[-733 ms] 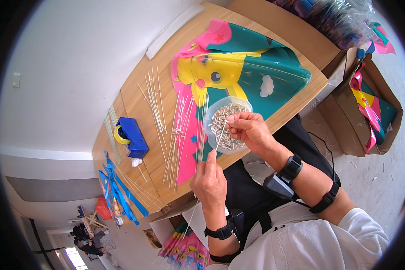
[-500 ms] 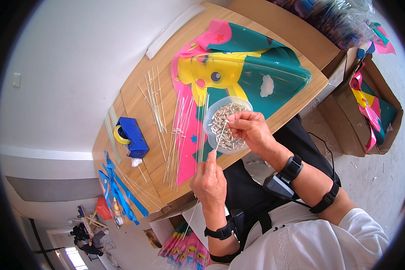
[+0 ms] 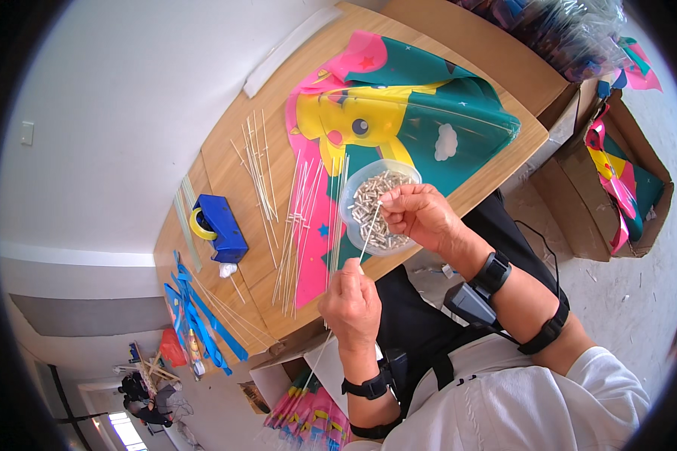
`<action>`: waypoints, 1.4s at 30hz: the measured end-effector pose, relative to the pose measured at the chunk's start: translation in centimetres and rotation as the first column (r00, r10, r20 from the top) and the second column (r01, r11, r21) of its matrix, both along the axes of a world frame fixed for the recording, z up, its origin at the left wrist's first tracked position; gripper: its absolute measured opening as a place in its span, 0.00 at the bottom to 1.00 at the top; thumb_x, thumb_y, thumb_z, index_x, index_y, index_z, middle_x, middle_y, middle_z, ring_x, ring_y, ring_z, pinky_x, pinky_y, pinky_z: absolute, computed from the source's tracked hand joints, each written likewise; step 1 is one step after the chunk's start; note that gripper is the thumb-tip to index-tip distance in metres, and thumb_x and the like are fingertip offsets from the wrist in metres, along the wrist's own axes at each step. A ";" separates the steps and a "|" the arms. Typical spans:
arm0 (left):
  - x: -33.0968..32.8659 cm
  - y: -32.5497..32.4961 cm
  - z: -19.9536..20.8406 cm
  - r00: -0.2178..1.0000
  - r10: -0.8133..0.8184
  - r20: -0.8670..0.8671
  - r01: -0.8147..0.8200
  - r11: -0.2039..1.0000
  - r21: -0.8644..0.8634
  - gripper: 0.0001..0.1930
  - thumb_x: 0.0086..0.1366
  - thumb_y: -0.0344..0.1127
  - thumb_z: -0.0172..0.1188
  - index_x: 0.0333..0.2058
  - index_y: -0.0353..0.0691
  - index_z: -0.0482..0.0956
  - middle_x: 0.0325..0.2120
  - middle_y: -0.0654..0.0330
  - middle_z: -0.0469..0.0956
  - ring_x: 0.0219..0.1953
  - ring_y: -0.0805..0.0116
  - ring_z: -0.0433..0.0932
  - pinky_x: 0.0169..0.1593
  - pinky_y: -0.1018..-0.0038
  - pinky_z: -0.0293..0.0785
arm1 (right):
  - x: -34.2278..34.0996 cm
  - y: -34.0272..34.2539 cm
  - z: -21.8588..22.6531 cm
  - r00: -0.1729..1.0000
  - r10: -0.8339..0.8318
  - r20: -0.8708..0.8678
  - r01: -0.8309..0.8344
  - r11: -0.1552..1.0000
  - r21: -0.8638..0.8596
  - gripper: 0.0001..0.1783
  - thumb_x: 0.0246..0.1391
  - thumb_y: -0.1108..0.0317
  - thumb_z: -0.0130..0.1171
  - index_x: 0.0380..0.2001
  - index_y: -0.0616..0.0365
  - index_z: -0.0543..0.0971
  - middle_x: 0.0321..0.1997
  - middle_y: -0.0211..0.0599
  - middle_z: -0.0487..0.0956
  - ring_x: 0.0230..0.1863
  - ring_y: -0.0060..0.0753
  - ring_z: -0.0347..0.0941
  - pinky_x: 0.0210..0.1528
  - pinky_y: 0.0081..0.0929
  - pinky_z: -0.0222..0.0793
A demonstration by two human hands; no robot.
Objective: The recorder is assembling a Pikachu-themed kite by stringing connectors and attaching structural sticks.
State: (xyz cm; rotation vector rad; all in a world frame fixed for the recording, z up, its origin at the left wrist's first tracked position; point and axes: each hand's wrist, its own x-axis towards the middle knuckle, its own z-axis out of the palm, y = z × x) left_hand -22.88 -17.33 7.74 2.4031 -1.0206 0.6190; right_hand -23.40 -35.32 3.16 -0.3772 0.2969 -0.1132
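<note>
A thin white rod [image 3: 368, 239] slants from my left hand [image 3: 350, 307] up toward the right. Its lower end runs on below that hand, past the table edge. My left fingers are closed around the rod. At the upper tip, my right hand [image 3: 423, 216] pinches a small pale piece against the rod; the fingertips partly hide it. Below my right fingers, a clear plastic bowl [image 3: 345, 203] holds many short whitish tubes [image 3: 390, 183]. Left of the bowl lie several thin rods [image 3: 302, 218], some with small white crosspieces.
A pink, green and yellow printed sheet [image 3: 462, 113] covers part of the wooden table [image 3: 226, 161]. A blue tape dispenser [image 3: 222, 229] and blue ribbons [image 3: 203, 323] lie on the left. An open cardboard box [image 3: 572, 199] stands on the right, with printed sheets inside.
My left hand has slid slightly down along the rod, its index finger now curled in. My right hand stays at the tip, turned a little.
</note>
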 end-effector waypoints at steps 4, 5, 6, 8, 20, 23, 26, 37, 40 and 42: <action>-0.6 -0.2 -0.1 0.936 0.001 -0.353 -0.071 0.980 -0.186 0.05 0.56 0.21 0.55 0.31 0.35 0.74 0.18 0.58 0.71 0.19 0.73 0.72 0.22 0.74 0.66 | -0.3 0.2 -0.1 0.988 0.152 0.026 -0.143 0.964 -0.227 0.02 0.42 0.78 0.61 0.22 0.65 0.79 0.17 0.31 0.73 0.17 0.18 0.64 0.20 0.16 0.58; -0.6 -0.3 0.0 0.925 -0.014 -0.381 -0.071 0.975 -0.209 0.04 0.56 0.21 0.55 0.31 0.35 0.74 0.17 0.58 0.70 0.19 0.76 0.71 0.22 0.76 0.66 | -0.4 0.5 0.0 0.976 0.217 0.024 -0.199 0.928 -0.314 0.02 0.41 0.78 0.62 0.22 0.65 0.79 0.17 0.31 0.73 0.17 0.18 0.65 0.20 0.16 0.58; -0.6 -0.5 0.1 0.913 -0.030 -0.408 -0.071 0.970 -0.231 0.04 0.57 0.21 0.55 0.31 0.35 0.73 0.17 0.59 0.70 0.20 0.79 0.69 0.22 0.77 0.65 | -0.6 0.9 0.2 0.960 0.280 0.015 -0.251 0.882 -0.398 0.03 0.41 0.77 0.63 0.22 0.64 0.79 0.17 0.30 0.73 0.17 0.17 0.65 0.19 0.16 0.58; -0.4 -0.7 0.2 0.889 -0.022 -0.458 -0.090 0.971 -0.223 0.03 0.57 0.21 0.55 0.31 0.35 0.73 0.17 0.62 0.70 0.20 0.80 0.68 0.23 0.78 0.65 | -0.8 1.9 0.6 0.928 0.372 0.025 -0.308 0.802 -0.511 0.04 0.39 0.75 0.64 0.21 0.64 0.79 0.16 0.27 0.72 0.17 0.16 0.64 0.19 0.16 0.57; 2.0 -0.1 -1.3 0.869 0.005 -0.495 -0.117 0.974 -0.196 0.01 0.57 0.23 0.54 0.28 0.34 0.72 0.18 0.56 0.71 0.20 0.67 0.71 0.25 0.73 0.67 | 0.1 3.1 0.1 0.965 0.255 -0.065 -0.220 0.645 -0.732 0.03 0.45 0.74 0.61 0.24 0.63 0.79 0.19 0.25 0.74 0.21 0.15 0.66 0.23 0.16 0.60; 6.1 0.5 -3.0 0.906 0.079 -0.416 -0.149 0.979 -0.137 0.02 0.58 0.26 0.54 0.28 0.35 0.72 0.19 0.56 0.71 0.21 0.67 0.70 0.26 0.70 0.66 | 0.7 3.4 -0.5 0.990 0.130 -0.061 -0.124 0.557 -0.821 0.07 0.41 0.73 0.60 0.24 0.67 0.79 0.18 0.36 0.77 0.22 0.25 0.73 0.26 0.25 0.69; 11.0 1.6 -4.3 0.922 0.252 -0.293 -0.251 0.967 0.041 0.02 0.57 0.26 0.54 0.27 0.35 0.72 0.23 0.47 0.74 0.27 0.47 0.75 0.32 0.58 0.69 | 1.4 1.8 -1.1 0.996 -0.034 -0.084 -0.071 0.287 -0.955 0.06 0.44 0.74 0.58 0.26 0.66 0.79 0.21 0.38 0.78 0.25 0.26 0.74 0.30 0.27 0.70; 13.8 2.9 -8.0 0.888 0.266 -0.375 -0.252 0.964 0.088 0.05 0.50 0.28 0.61 0.25 0.33 0.75 0.23 0.48 0.76 0.29 0.49 0.76 0.33 0.59 0.70 | 4.9 2.6 -3.1 0.990 -0.139 0.008 -0.044 -0.368 -0.929 0.04 0.44 0.74 0.53 0.22 0.63 0.76 0.24 0.51 0.76 0.30 0.51 0.76 0.34 0.40 0.72; 12.3 2.0 -7.9 0.809 0.301 -0.505 -0.292 0.951 0.099 0.06 0.49 0.28 0.63 0.23 0.34 0.76 0.22 0.49 0.76 0.28 0.49 0.76 0.33 0.59 0.70 | 5.4 3.0 -3.3 0.991 -0.131 -0.024 -0.093 -0.552 -0.829 0.06 0.43 0.73 0.55 0.26 0.62 0.77 0.30 0.49 0.77 0.31 0.51 0.76 0.35 0.39 0.73; 12.1 2.0 -7.9 0.803 0.316 -0.505 -0.303 0.946 0.110 0.06 0.49 0.28 0.63 0.23 0.34 0.75 0.22 0.48 0.76 0.28 0.48 0.76 0.33 0.59 0.70 | 5.8 3.4 -3.1 0.992 -0.103 -0.077 -0.124 -0.605 -0.786 0.07 0.43 0.72 0.55 0.28 0.61 0.77 0.33 0.49 0.77 0.32 0.51 0.77 0.36 0.39 0.73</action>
